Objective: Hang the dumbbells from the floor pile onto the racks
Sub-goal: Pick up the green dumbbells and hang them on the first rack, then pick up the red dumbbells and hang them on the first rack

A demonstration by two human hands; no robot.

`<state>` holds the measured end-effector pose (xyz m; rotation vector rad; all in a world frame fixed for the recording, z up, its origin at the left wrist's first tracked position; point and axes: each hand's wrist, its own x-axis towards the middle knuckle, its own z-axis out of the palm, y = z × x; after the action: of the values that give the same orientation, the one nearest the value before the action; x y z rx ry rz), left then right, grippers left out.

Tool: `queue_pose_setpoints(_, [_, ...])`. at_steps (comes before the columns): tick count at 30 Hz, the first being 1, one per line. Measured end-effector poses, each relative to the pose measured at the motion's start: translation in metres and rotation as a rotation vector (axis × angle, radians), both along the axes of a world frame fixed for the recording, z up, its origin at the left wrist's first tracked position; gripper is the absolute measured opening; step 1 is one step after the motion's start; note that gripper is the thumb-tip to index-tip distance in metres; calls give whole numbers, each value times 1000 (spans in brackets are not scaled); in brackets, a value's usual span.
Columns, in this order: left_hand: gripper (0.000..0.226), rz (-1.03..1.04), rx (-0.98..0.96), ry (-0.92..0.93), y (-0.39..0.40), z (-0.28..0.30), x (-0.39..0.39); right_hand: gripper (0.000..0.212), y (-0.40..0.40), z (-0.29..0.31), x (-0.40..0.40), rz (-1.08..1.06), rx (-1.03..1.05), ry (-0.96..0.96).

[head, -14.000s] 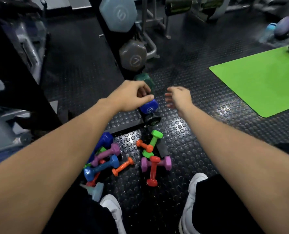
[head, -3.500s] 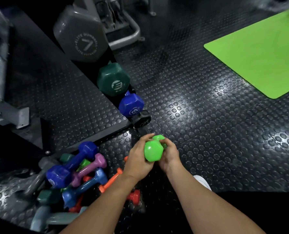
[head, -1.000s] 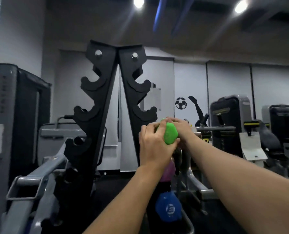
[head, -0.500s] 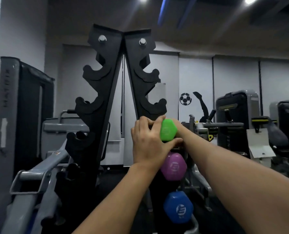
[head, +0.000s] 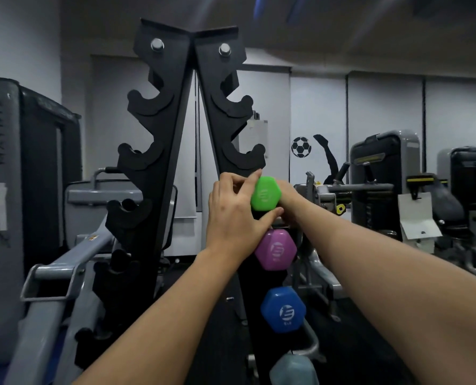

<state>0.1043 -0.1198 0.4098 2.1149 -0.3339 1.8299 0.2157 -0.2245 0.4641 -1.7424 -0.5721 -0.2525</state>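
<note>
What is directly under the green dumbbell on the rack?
Under the green dumbbell hang a purple dumbbell, then a blue one, then a pale one. The left hand and right hand cover the hook itself.

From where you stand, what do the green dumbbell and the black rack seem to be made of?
Green dumbbell: probably a rubbery or vinyl coating over a heavy core; the surface is matte, evenly coloured, with a printed white logo. Black rack: likely painted metal plate, flat with cut hooks and two bolts at the top.
</note>
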Motion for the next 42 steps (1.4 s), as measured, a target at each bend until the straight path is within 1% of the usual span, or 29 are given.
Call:
queue_pose_setpoints(2, [83,-43,-22,26,0,-3,-5,32,-9,-4,-8,-8,60,-7])
queue_pose_setpoints(6, [81,-71,-37,59,-1,-14,-15,28,-28,-15,-20,-87,-8,-74])
queue_pose_setpoints(9, [70,-91,-53,49,-3,-20,-23,19,-39,-23,-32,-112,-7,-77])
queue_pose_setpoints(12, [57,-132,-37,72,-2,-33,-31,27,-51,-34,-38,-161,-34,-109])
queue_pose_setpoints(13, [52,-145,-31,80,-1,-38,-33,27,-55,-39,-40,-162,-38,-110])
queue_pose_setpoints(15, [46,-172,-25,113,3,-53,-38,21,-63,-52,-49,-163,-9,-87])
queue_pose_setpoints(18, [39,-220,-5,191,8,-83,-46,10,-73,-82,-67,-175,52,-50])
queue_pose_setpoints(22, [28,-287,2,247,9,-131,-59,10,-86,-137,-91,-245,162,7])
queue_pose_setpoints(25, [24,-331,-15,346,8,-182,-72,13,-91,-195,-106,-352,191,72])
queue_pose_setpoints(29, [23,-347,-51,518,12,-256,-80,18,-97,-292,-134,-466,239,192])
queue_pose_setpoints(32, [20,-353,-92,720,13,-310,-91,11,-99,-375,-154,-560,274,348])
queue_pose_setpoints(34, [19,-355,-107,839,13,-342,-97,10,-100,-426,-163,-606,282,448])
queue_pose_setpoints(35, [19,-354,-112,927,12,-357,-100,12,-99,-450,-169,-618,286,509])
queue_pose_setpoints(39, [21,-359,-74,1393,8,-422,-102,21,-86,-549,-196,-589,317,811])
queue_pose_setpoints(42, [26,-306,-3,1625,4,-472,-102,18,-78,-617,-225,-561,252,1005])
